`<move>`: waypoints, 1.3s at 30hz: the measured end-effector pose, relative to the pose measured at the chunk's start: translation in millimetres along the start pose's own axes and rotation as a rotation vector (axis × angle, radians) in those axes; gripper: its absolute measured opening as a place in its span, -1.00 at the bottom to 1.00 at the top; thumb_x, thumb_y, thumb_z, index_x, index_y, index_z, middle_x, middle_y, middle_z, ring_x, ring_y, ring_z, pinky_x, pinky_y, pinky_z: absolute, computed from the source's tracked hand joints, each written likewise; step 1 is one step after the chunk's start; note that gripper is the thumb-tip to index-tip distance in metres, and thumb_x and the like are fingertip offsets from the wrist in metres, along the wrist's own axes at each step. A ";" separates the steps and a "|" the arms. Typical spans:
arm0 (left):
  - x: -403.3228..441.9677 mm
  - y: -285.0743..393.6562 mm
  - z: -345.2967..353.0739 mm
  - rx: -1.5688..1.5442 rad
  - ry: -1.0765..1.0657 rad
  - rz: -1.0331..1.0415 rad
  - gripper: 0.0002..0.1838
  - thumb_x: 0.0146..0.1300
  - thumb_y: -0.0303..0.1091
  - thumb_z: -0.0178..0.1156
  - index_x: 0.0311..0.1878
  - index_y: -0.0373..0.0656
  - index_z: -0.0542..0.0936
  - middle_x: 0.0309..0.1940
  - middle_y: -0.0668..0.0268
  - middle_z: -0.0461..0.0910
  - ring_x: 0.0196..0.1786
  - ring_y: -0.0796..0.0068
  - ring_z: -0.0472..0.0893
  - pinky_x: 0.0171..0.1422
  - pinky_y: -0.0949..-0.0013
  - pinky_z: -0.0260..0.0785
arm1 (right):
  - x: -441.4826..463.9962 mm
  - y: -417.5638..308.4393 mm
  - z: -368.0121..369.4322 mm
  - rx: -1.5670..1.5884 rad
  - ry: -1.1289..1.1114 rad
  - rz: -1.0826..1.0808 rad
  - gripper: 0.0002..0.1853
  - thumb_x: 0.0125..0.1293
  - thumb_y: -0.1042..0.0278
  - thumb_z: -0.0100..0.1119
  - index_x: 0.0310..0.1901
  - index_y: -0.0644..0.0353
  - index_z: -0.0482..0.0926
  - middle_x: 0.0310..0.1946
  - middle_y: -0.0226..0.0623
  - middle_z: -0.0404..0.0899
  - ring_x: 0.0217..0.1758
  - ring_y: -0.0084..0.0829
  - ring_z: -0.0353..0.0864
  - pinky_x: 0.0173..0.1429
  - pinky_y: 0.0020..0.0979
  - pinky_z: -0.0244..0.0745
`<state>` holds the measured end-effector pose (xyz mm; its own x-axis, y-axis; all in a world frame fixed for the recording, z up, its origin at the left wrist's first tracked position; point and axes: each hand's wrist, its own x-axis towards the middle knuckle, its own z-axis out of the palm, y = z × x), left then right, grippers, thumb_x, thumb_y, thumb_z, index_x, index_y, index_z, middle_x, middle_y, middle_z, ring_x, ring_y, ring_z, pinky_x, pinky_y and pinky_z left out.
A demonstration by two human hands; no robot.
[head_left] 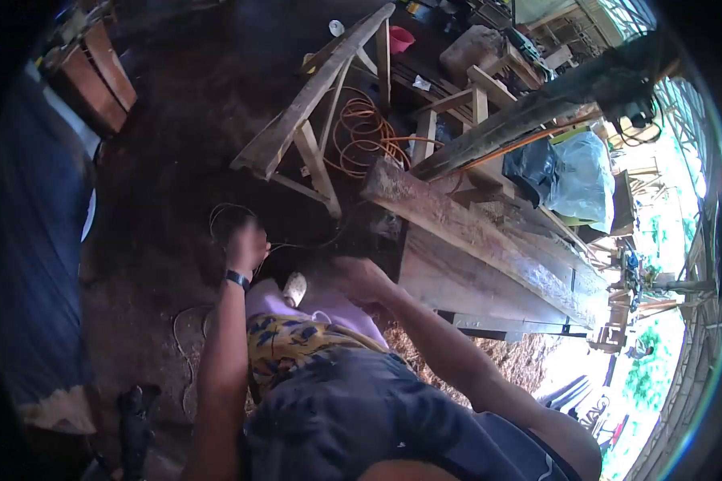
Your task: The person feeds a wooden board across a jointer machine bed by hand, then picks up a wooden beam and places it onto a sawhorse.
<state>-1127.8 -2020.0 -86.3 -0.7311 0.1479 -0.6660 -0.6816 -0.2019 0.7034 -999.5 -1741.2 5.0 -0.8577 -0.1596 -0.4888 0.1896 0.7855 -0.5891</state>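
My left hand [247,247], blurred, has a dark band at its wrist and is closed on a thin looped cord [226,210] that hangs over the dark floor. From that hand the cord curves off to the right. My right hand [351,278] is stretched over my lap and smeared by motion, so its fingers cannot be made out. Between the two hands a pale roll-like object [294,289] lies against the purple cloth [338,311] on my lap.
A wooden trestle [317,92] stands ahead, with an orange hose [361,132] coiled behind it. Stacked timber beams [489,248] fill the right side. Plastic bags [579,176] lie beyond. Dark blue cloth [32,232] hangs at the left. Wood shavings [489,362] cover ground at the lower right.
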 end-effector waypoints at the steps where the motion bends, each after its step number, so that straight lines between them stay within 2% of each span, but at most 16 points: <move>1: 16.0 15.2 10.3 -0.114 -0.006 -0.032 -0.16 0.33 0.31 0.21 0.42 -0.16 0.30 -0.05 0.20 0.64 -0.19 0.36 0.67 -0.08 0.20 0.54 | 24.7 -22.7 -19.8 0.015 0.046 -0.085 -0.30 0.21 0.10 0.37 0.33 0.31 0.47 0.16 0.13 0.61 0.22 0.10 0.60 0.29 -0.08 0.53; 2: 32.0 28.3 18.8 -0.148 -0.021 -0.048 -0.08 0.32 0.31 0.23 0.44 -0.26 0.24 0.13 0.08 0.54 0.01 0.21 0.62 0.11 0.09 0.52 | 50.2 -36.6 -34.1 0.039 0.098 -0.128 -0.28 0.21 0.10 0.37 0.34 0.32 0.45 0.16 0.15 0.60 0.23 0.09 0.60 0.29 -0.10 0.52; 7: 104.5 83.4 58.9 -0.249 0.061 -0.082 0.04 0.28 0.33 0.24 0.50 -0.34 0.13 0.36 -0.06 0.24 0.25 -0.07 0.42 0.38 -0.14 0.34 | 174.4 -58.8 -108.7 0.180 0.329 -0.166 -0.21 0.20 0.03 0.41 0.35 0.36 0.41 0.13 0.19 0.61 0.21 0.03 0.64 0.27 -0.16 0.54; 9: 135.1 100.8 62.2 -0.323 0.005 -0.235 -0.03 0.26 0.34 0.25 0.43 -0.29 0.26 0.29 -0.03 0.38 0.17 0.01 0.49 0.27 -0.12 0.42 | 226.6 -42.3 -126.7 0.192 0.455 -0.216 -0.20 0.20 0.02 0.42 0.35 0.37 0.41 0.11 0.18 0.63 0.19 0.02 0.66 0.25 -0.16 0.55; 13: 183.3 105.9 57.7 -0.508 0.152 -0.502 -0.38 0.36 0.32 0.11 0.13 -0.05 0.55 -0.08 0.21 0.63 -0.10 0.17 0.58 0.01 -0.02 0.46 | 301.6 -7.9 -199.6 0.344 0.367 0.050 -0.22 0.27 0.13 0.39 0.46 0.20 0.32 0.05 0.08 0.69 0.24 -0.04 0.62 0.25 -0.18 0.53; 15: 199.4 112.0 55.6 -0.503 0.076 -0.680 -0.48 0.46 0.24 -0.07 0.14 0.04 0.56 0.03 0.22 0.61 -0.01 0.11 0.53 0.01 -0.05 0.44 | 370.8 59.1 -210.2 -0.739 0.406 -0.413 -0.14 0.25 0.04 0.43 0.47 0.26 0.28 0.11 0.03 0.66 0.36 -0.08 0.53 0.24 -0.19 0.53; 16: 219.3 93.3 48.0 -0.680 0.006 -0.727 -0.48 0.46 0.23 -0.06 0.11 0.01 0.58 0.00 0.20 0.61 -0.01 0.12 0.52 0.00 -0.04 0.43 | 397.1 57.3 -224.9 -0.735 0.411 -0.414 -0.14 0.25 0.04 0.43 0.47 0.26 0.28 0.11 0.03 0.66 0.36 -0.08 0.53 0.24 -0.19 0.53; 19: 224.8 93.0 47.5 -0.637 0.029 -0.862 -0.45 0.45 0.20 -0.01 0.13 -0.08 0.59 0.02 0.13 0.62 0.02 0.07 0.55 0.11 -0.13 0.47 | 456.9 47.1 -252.4 0.712 0.482 0.364 -0.23 0.29 0.09 0.45 0.40 0.27 0.32 0.02 -0.15 0.64 0.26 -0.13 0.58 0.19 -0.25 0.55; 21: 226.0 101.0 48.8 -0.542 0.063 -0.950 -0.49 0.46 0.16 0.02 0.16 -0.06 0.58 0.01 0.17 0.65 0.00 0.12 0.59 0.03 -0.07 0.52 | 479.5 20.5 -278.1 1.069 0.424 0.270 -0.20 0.25 0.08 0.49 0.36 0.31 0.28 0.10 -0.18 0.58 0.18 -0.26 0.59 0.21 -0.25 0.53; 25: 218.8 90.9 46.8 -0.535 -0.057 -0.844 -0.52 0.47 0.18 0.07 0.14 0.00 0.61 -0.13 0.27 0.70 -0.16 0.32 0.66 -0.14 0.18 0.56 | 534.0 20.7 -267.3 1.098 0.662 0.273 -0.18 0.09 0.13 0.60 0.27 0.29 0.33 0.09 -0.15 0.58 0.11 -0.30 0.61 0.18 -0.28 0.53; 27: 218.0 91.9 59.1 -0.492 -0.038 -0.822 -0.52 0.46 0.19 0.10 0.12 0.02 0.63 -0.16 0.31 0.71 -0.19 0.38 0.67 -0.20 0.26 0.56 | 536.9 9.6 -268.2 0.783 0.761 0.697 -0.10 -0.02 0.13 0.64 0.29 0.31 0.32 0.10 -0.10 0.58 0.11 -0.26 0.63 0.16 -0.31 0.54; 29: 220.5 92.5 68.5 -0.575 -0.030 -0.510 -0.52 0.45 0.22 0.12 0.07 0.03 0.66 -0.19 0.33 0.73 -0.20 0.38 0.70 -0.26 0.28 0.56 | 543.0 14.9 -264.1 0.814 0.856 0.698 -0.19 -0.12 0.15 0.67 0.14 0.37 0.46 -0.03 -0.05 0.65 0.00 -0.21 0.69 0.07 -0.29 0.59; 32: 214.5 106.4 59.1 -0.520 0.050 -0.681 -0.55 0.49 0.16 0.08 0.09 0.02 0.66 -0.19 0.34 0.74 -0.28 0.33 0.70 -0.27 0.20 0.58 | 545.1 18.6 -273.7 1.032 0.604 0.794 -0.54 -0.11 0.28 0.61 -0.21 0.37 0.66 -0.28 -0.11 0.73 -0.22 -0.24 0.75 -0.10 -0.20 0.66; 35: 197.2 86.2 41.3 -0.450 0.072 -0.732 -0.56 0.52 0.12 0.05 0.09 -0.01 0.66 -0.17 0.35 0.74 -0.25 0.31 0.72 -0.25 0.15 0.59 | 538.4 -4.1 -286.3 0.943 0.610 0.794 -0.53 -0.09 0.30 0.59 -0.13 0.35 0.67 -0.22 -0.13 0.74 -0.18 -0.26 0.75 -0.07 -0.21 0.66; 37: 196.3 43.0 12.9 0.122 -0.056 -0.401 -0.57 0.52 0.12 0.02 0.07 0.01 0.66 -0.14 0.35 0.74 -0.19 0.29 0.71 -0.27 0.13 0.57 | 534.5 -21.1 -283.8 0.889 0.633 0.798 -0.43 -0.08 0.29 0.59 -0.01 0.34 0.64 -0.15 -0.10 0.74 -0.09 -0.22 0.76 -0.01 -0.23 0.67; 39: 206.6 42.0 7.8 0.120 -0.058 -0.417 -0.57 0.52 0.13 0.02 0.05 0.02 0.66 -0.15 0.35 0.74 -0.21 0.28 0.70 -0.28 0.11 0.55 | 540.5 -20.8 -279.7 0.742 0.563 0.660 -0.30 -0.08 0.22 0.59 0.12 0.38 0.57 -0.07 -0.03 0.72 -0.01 -0.18 0.75 0.06 -0.23 0.67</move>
<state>-1307.8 -1990.3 -192.4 -0.3907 0.2480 -0.8865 -0.9150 0.0001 0.4033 -1600.7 -1676.5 -66.9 -0.5426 0.5910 -0.5969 0.7586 0.0395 -0.6504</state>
